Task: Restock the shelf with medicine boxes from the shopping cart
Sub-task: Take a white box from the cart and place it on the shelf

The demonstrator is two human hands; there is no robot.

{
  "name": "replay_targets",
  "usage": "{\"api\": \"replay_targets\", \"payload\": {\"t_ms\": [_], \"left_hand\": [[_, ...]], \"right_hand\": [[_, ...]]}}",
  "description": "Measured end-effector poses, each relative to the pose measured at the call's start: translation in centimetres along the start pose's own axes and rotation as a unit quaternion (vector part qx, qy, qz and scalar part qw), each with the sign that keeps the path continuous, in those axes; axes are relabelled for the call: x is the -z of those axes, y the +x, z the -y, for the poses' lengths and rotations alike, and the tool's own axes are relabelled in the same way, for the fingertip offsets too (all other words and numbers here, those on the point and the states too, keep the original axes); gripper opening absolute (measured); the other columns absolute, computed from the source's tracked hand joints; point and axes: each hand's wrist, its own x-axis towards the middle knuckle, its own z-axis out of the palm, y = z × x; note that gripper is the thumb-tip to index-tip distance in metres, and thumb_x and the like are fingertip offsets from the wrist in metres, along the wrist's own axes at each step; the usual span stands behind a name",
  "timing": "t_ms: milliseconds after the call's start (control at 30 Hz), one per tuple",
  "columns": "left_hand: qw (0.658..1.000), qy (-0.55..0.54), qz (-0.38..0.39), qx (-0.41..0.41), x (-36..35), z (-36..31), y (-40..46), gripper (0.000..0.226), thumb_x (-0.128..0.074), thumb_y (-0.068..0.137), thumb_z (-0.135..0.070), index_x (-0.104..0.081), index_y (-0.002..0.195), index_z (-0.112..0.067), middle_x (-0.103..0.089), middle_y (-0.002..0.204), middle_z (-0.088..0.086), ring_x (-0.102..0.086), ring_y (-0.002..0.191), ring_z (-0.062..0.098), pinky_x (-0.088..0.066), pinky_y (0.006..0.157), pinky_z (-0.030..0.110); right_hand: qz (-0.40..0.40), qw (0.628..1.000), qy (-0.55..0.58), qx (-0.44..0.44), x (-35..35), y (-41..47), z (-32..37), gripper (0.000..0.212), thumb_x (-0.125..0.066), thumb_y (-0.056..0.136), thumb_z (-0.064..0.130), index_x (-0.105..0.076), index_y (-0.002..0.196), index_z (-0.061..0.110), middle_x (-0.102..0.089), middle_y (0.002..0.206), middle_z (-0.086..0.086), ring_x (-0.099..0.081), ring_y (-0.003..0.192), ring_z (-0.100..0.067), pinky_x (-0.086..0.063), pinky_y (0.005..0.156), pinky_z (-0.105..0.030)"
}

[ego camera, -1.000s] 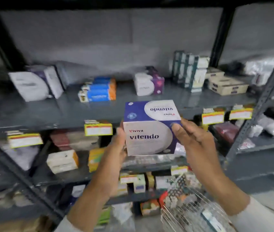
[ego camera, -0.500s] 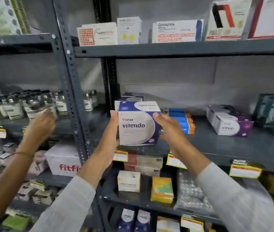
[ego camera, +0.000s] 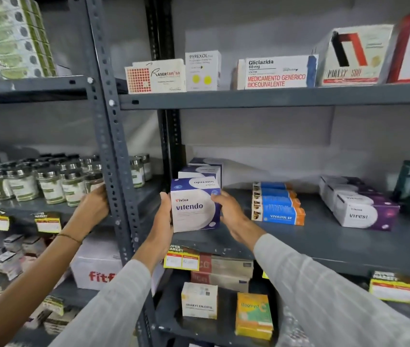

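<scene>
Purple-white Vitendo box (ego camera: 193, 206) clasped by left hand (ego camera: 163, 216), right hand (ego camera: 229, 211) (on shelf (ego camera: 324, 241))

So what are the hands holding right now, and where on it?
The blue-and-white Vitendo cardboard box, upright. The left hand grips its left side and the right hand its right side, fingertips at the upper right edge.

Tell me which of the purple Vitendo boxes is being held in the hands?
The front Vitendo box, gripped between the left hand and right hand. The other Vitendo boxes stand untouched in a row behind it.
</scene>
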Motion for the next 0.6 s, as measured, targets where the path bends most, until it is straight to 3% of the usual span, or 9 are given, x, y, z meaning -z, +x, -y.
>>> {"api": "replay_targets", "payload": {"t_ms": [133,233,300,367,433,600], "left_hand": [[0.999,0.013,-0.05,-0.005,-0.5,0.5,-0.4,0.058,-0.019,0.101,-0.068,-0.075,0.098,-0.055,-0.078,0.105,-0.021,-0.071,0.102,0.001,-0.044,0.102,0.037],[0.984,0.057,-0.166,-0.039,-1.5,1.3,-2.0,0.052,-0.033,0.1,-0.066,-0.058,0.138,-0.04,-0.058,0.139,-0.021,-0.049,0.135,0.006,-0.034,0.112,0.035],[0.969,0.114,-0.197,-0.098,-3.6,2.2,-4.5,0.052,-0.04,0.105,-0.052,-0.042,0.153,-0.031,-0.045,0.148,-0.021,-0.042,0.137,0.0,-0.033,0.11,0.026],[0.966,0.129,-0.171,-0.148,-6.8,3.6,-7.6,0.05,-0.045,0.106,-0.045,-0.042,0.153,-0.029,-0.046,0.151,-0.018,-0.044,0.136,-0.006,-0.037,0.109,0.018],[0.967,0.12,-0.14,-0.174,-10.7,5.7,-10.3,0.05,-0.049,0.104,-0.043,-0.047,0.151,-0.025,-0.052,0.15,-0.012,-0.047,0.136,-0.004,-0.039,0.111,0.019],[0.971,0.176,-0.016,-0.159,-22.1,15.5,-17.0,0.037,-0.056,0.101,-0.03,-0.063,0.136,-0.022,-0.067,0.136,-0.005,-0.061,0.128,0.014,-0.048,0.106,0.039]], "right_hand": [[0.0,0.999,-0.029,0.016,0.9,-0.2,-0.7,0.03,-0.056,0.101,0.025,-0.058,0.131,0.022,-0.07,0.127,-0.001,-0.068,0.105,-0.014,-0.056,0.072,-0.023],[-0.049,0.991,-0.07,0.105,3.2,-2.6,-1.3,0.04,-0.061,0.1,0.022,-0.054,0.14,0.02,-0.064,0.129,0.01,-0.063,0.107,-0.001,-0.053,0.066,-0.009],[-0.078,0.981,-0.084,0.155,6.0,-5.3,-2.2,0.041,-0.062,0.099,0.019,-0.056,0.139,0.02,-0.063,0.131,0.01,-0.062,0.115,-0.004,-0.056,0.078,-0.013],[-0.089,0.976,-0.073,0.185,9.8,-8.6,-3.9,0.036,-0.063,0.092,0.016,-0.065,0.128,0.022,-0.07,0.124,0.005,-0.068,0.113,-0.012,-0.058,0.092,-0.028],[-0.102,0.975,-0.057,0.188,14.2,-12.5,-6.0,0.033,-0.063,0.087,0.014,-0.07,0.117,0.023,-0.076,0.112,0.0,-0.073,0.105,-0.022,-0.058,0.092,-0.038],[-0.159,0.972,-0.113,0.129,26.5,-23.3,-11.2,0.023,-0.067,0.087,0.016,-0.075,0.104,0.029,-0.078,0.101,-0.005,-0.075,0.092,-0.033,-0.061,0.082,-0.041]]}}
